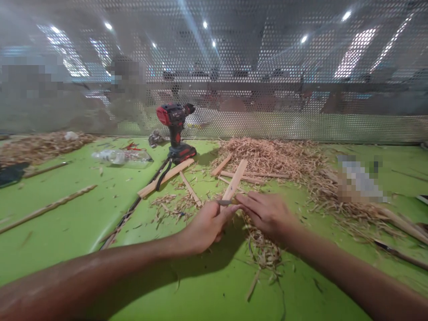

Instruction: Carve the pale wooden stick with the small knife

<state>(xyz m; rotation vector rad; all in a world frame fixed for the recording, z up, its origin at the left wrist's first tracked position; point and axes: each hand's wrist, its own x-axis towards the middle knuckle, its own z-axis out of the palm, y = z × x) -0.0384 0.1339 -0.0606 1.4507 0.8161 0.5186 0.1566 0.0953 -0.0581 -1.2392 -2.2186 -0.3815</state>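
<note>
Left hand (pixel 207 226) grips 1 slat (pixel 236 179) (wooden)

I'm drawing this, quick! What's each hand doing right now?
Left hand: closed, holding the wooden strip.
Right hand: closed, holding a small blade by its yellow end.

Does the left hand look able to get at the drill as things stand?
Probably, once freed: the left hand appears to be holding the wooden strip. The drill stands upright farther forward, with only low slats and shavings visible between, so the way looks open.
</note>
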